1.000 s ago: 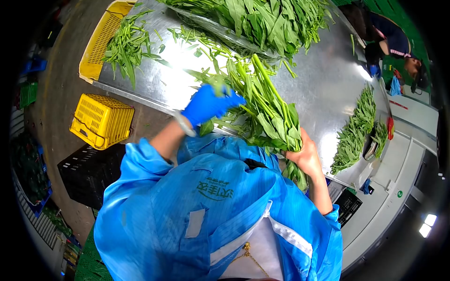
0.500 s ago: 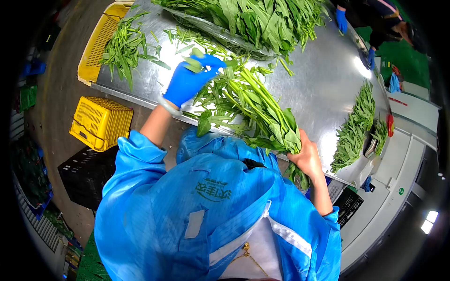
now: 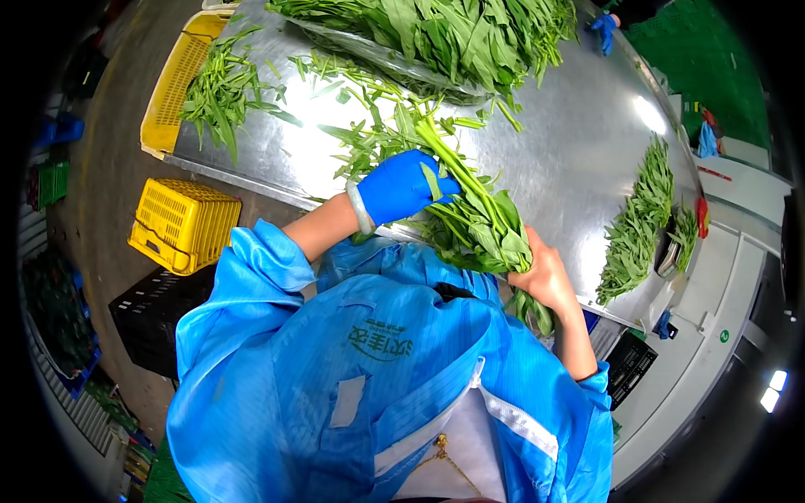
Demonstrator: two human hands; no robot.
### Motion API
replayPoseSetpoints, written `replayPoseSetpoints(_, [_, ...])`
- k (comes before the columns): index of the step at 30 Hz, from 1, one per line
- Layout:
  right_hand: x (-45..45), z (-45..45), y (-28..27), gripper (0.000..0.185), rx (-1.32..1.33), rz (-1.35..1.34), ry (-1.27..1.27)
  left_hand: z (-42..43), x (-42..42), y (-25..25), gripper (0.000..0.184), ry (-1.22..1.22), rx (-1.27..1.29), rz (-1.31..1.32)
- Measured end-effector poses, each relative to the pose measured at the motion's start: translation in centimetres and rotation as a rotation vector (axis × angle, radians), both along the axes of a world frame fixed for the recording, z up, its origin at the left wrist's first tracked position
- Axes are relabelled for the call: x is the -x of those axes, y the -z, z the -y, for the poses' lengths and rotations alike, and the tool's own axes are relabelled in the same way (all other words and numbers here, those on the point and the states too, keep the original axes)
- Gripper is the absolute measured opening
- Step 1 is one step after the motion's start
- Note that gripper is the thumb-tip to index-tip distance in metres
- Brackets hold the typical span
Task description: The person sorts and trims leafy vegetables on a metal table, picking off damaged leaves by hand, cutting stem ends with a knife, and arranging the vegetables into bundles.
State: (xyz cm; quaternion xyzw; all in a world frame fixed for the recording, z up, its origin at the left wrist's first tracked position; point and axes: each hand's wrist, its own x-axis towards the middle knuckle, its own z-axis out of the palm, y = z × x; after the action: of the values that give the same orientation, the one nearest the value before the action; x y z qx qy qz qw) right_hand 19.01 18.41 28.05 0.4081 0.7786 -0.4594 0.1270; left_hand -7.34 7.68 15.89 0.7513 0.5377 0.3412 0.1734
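Note:
My right hand (image 3: pixel 545 270), bare, is wrapped round the leafy end of a bunch of water spinach (image 3: pixel 493 220), whose pale stems point away to the upper left. In a blue glove, my left hand (image 3: pixel 407 186) is at the left side of the same bunch, fingers curled, with a leaf (image 3: pixel 431 181) showing between them. Its fingertips are partly hidden against the stems. Loose stems and leaves (image 3: pixel 369 138) lie on the metal table (image 3: pixel 553 159) just beyond the left hand.
A large heap of greens (image 3: pixel 453 38) on clear plastic covers the table's far side. Trimmings (image 3: pixel 222 92) lie at left beside a yellow crate (image 3: pixel 159 126). Bundled greens (image 3: pixel 641 226) are at right. A yellow basket (image 3: pixel 184 222) stands on a black crate (image 3: pixel 151 314). A co-worker's gloved hand (image 3: pixel 604 32) is at the far edge.
My left hand has come down and right from above the loose stems to the bunch. My right hand keeps its hold almost in place. The co-worker has moved mostly out of view.

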Motion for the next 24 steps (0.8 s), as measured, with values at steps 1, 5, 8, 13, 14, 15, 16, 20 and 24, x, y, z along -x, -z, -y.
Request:
replayPoseSetpoints(1, [0.1, -0.1, 0.1, 0.062, 0.008, 0.032, 0.008, 0.1, -0.1, -0.1, 0.027, -0.029, -0.05, -0.031])
replayPoseSetpoints(5, [-0.1, -0.3, 0.2, 0.063, 0.025, 0.032, 0.01, 0.7, -0.1, -0.3, 0.019, -0.304, -0.015, 0.087])
replayPoseSetpoints(8, [-1.5, -0.6, 0.4, 0.063, 0.013, 0.0, 0.031, 0.5, 3.6, 0.9, 0.022, -0.512, -0.323, 0.563])
replayPoseSetpoints(13, [-3.2, -0.7, 0.2, 0.069, 0.154, -0.106, 0.127, 1.8, 11.0, -0.3, 0.023, -0.814, 0.286, 1.021])
replayPoseSetpoints(14, [-3.2, -0.7, 0.2, 0.07, 0.187, -0.139, 0.14, 1.4, 10.3, 0.0, 0.029, -0.719, 0.37, 1.039])
replayPoseSetpoints(15, [-2.7, -0.7, 0.0, 0.071, 0.249, -0.15, 0.162, 1.1, 9.1, 0.6, 0.044, -0.493, 0.427, 1.231])
replayPoseSetpoints(16, [-2.5, -0.7, 0.3, 0.073, 0.284, -0.149, 0.166, 1.3, 7.0, -1.2, 0.062, -0.302, 0.491, 1.228])
replayPoseSetpoints(20, [-1.9, -0.2, 0.9, 0.069, 0.497, -0.162, 0.334, -0.1, 1.8, -0.8, 0.056, -0.197, 0.629, 1.334])
replayPoseSetpoints(24, [-3.9, -0.5, 1.2, 0.067, 0.589, -0.163, 0.478, -0.9, 7.9, 5.1, 0.037, -0.327, 0.206, 1.825])
